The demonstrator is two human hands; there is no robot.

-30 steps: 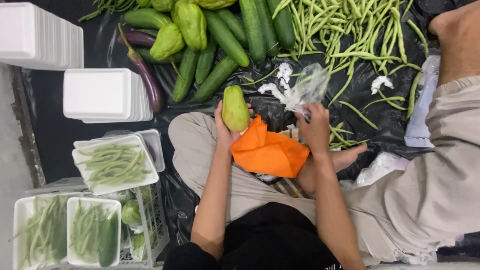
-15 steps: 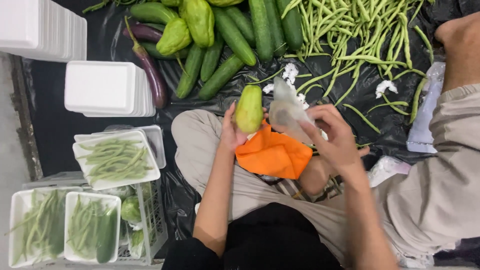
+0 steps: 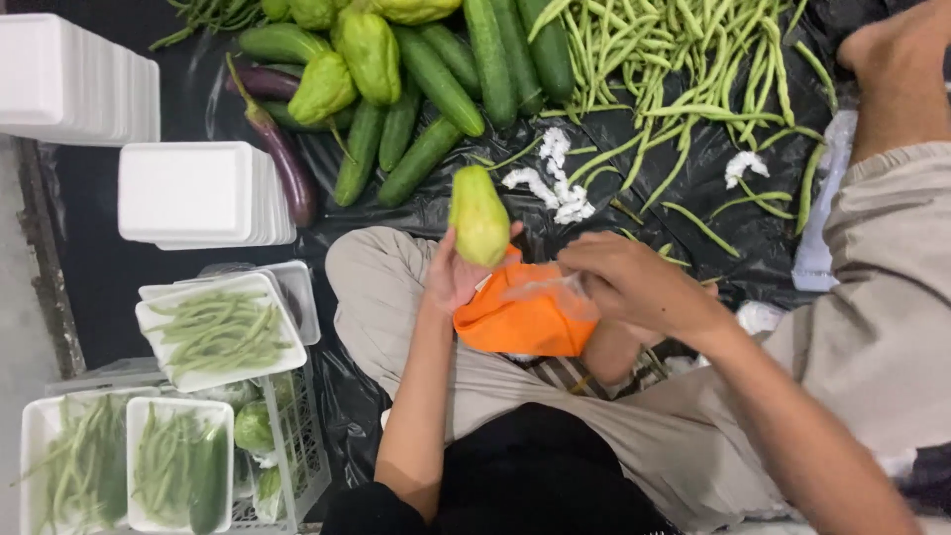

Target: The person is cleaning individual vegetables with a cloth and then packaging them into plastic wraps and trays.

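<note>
My left hand [image 3: 451, 277] grips a pale green pear-shaped chayote [image 3: 478, 215], held upright over my lap. My right hand [image 3: 634, 282] pinches a thin clear plastic bag [image 3: 540, 289] just right of the chayote, low over an orange cloth [image 3: 517, 319] that lies on my crossed legs. The bag hangs limp between the two hands, beside the fruit and not around it.
A black sheet [image 3: 436, 203] carries cucumbers [image 3: 436, 84], more chayotes [image 3: 367, 50], a purple aubergine [image 3: 282, 159] and a heap of green beans [image 3: 674, 59]. White foam trays [image 3: 203, 193] are stacked at left. Filled bean trays [image 3: 218, 332] rest on a crate. Another person's leg [image 3: 897, 79] is at top right.
My right hand has dropped from above the chayote down to the orange cloth, drawing the clear bag with it. The left hand keeps the chayote, shifted slightly.
</note>
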